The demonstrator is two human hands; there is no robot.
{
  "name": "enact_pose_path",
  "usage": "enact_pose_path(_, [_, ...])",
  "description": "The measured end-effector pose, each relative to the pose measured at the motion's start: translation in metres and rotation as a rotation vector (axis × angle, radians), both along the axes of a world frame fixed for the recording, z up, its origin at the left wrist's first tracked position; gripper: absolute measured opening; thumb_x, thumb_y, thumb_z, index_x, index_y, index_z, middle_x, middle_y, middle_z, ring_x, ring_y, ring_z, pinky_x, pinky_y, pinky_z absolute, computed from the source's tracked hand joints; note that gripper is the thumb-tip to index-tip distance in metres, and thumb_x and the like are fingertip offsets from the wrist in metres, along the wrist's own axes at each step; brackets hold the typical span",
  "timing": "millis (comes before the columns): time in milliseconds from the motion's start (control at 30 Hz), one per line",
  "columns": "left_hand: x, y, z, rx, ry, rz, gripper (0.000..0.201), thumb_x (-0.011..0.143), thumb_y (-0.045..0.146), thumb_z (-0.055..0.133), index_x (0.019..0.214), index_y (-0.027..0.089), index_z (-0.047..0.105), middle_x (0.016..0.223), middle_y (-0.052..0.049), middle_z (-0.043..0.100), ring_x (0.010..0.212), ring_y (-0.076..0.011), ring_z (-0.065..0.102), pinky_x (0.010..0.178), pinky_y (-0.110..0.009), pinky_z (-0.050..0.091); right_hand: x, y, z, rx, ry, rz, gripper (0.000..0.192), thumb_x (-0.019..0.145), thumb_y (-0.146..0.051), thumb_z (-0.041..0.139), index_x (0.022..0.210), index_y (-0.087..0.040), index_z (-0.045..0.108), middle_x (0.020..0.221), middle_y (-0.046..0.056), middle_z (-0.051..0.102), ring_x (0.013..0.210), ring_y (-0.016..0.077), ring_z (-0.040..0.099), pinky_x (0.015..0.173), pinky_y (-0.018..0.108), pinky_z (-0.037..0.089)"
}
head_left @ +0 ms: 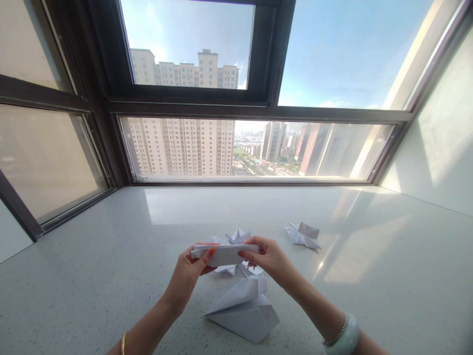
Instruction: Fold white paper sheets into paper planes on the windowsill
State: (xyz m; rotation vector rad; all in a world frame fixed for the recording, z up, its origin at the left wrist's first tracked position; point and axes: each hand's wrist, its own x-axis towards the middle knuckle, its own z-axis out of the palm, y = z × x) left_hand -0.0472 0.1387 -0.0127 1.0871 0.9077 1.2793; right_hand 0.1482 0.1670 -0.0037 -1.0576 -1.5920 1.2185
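A folded strip of white paper (227, 255) is held level above the sill, one end in each hand. My left hand (194, 264) pinches its left end, thumb on the near face. My right hand (264, 254) grips the right end between thumb and fingers. Behind and below the strip lie folded white paper pieces with pointed tips (238, 236), partly hidden by the strip and my hands. Nearer to me, a larger folded paper shape (244, 310), like a paper plane, rests on the sill.
Another small folded paper piece (303, 235) lies to the right on the speckled white sill (111, 276). Dark-framed windows (207, 106) stand at the back and left, with tall buildings outside. A white wall (439, 133) bounds the right side.
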Motion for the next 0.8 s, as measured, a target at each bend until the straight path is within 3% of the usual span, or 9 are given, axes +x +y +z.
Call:
enact_pose_path(133, [-0.001, 0.001, 0.002, -0.026, -0.04, 0.049, 0.025, 0.067, 0.032, 0.066, 0.082, 0.013, 0.066, 0.077, -0.004, 0.067, 0.072, -0.0152, 0.06, 0.065, -0.026, 0.052, -0.005, -0.002, 0.002, -0.07, 0.149, -0.016, 0.049, 0.058, -0.042, 0.07, 0.097, -0.016, 0.054, 0.058, -0.003, 0.058, 0.051, 0.0107, 0.054, 0.044, 0.022, 0.042])
enact_pose_path(233, [0.001, -0.001, 0.004, -0.042, -0.05, 0.072, 0.025, 0.065, 0.033, 0.067, 0.079, 0.013, 0.066, 0.075, -0.004, 0.067, 0.071, -0.0159, 0.06, 0.063, -0.027, 0.052, -0.007, -0.002, 0.002, -0.06, 0.156, -0.016, 0.041, 0.06, -0.045, 0.068, 0.086, -0.014, 0.059, 0.064, 0.0, 0.059, 0.058, 0.0112, 0.054, 0.043, 0.02, 0.041])
enact_pose_path(333, [0.002, -0.002, 0.006, -0.053, -0.03, 0.088, 0.027, 0.064, 0.034, 0.067, 0.078, 0.012, 0.066, 0.074, -0.004, 0.066, 0.071, -0.0167, 0.06, 0.064, -0.028, 0.052, -0.007, -0.002, 0.001, -0.07, 0.153, 0.022, 0.035, 0.061, -0.045, 0.067, 0.074, -0.013, 0.061, 0.057, -0.001, 0.057, 0.051, 0.0089, 0.05, 0.042, 0.02, 0.038])
enact_pose_path(600, [0.006, -0.006, 0.008, -0.051, 0.049, 0.079, 0.028, 0.061, 0.036, 0.068, 0.073, 0.012, 0.065, 0.068, -0.002, 0.065, 0.067, -0.0161, 0.06, 0.064, -0.028, 0.051, -0.001, 0.001, -0.002, -0.124, 0.189, 0.039, 0.031, 0.061, -0.042, 0.068, 0.067, -0.013, 0.058, 0.049, -0.003, 0.056, 0.044, 0.0079, 0.049, 0.041, 0.019, 0.036])
enact_pose_path(800, [0.002, -0.006, 0.014, -0.033, 0.141, 0.052, 0.034, 0.07, 0.044, 0.056, 0.078, 0.012, 0.062, 0.061, -0.005, 0.067, 0.056, -0.0148, 0.061, 0.057, -0.025, 0.047, 0.037, 0.005, 0.019, -0.123, 0.127, -0.062, 0.033, 0.058, -0.042, 0.07, 0.064, -0.012, 0.059, 0.047, -0.003, 0.055, 0.043, 0.0069, 0.046, 0.043, 0.02, 0.034])
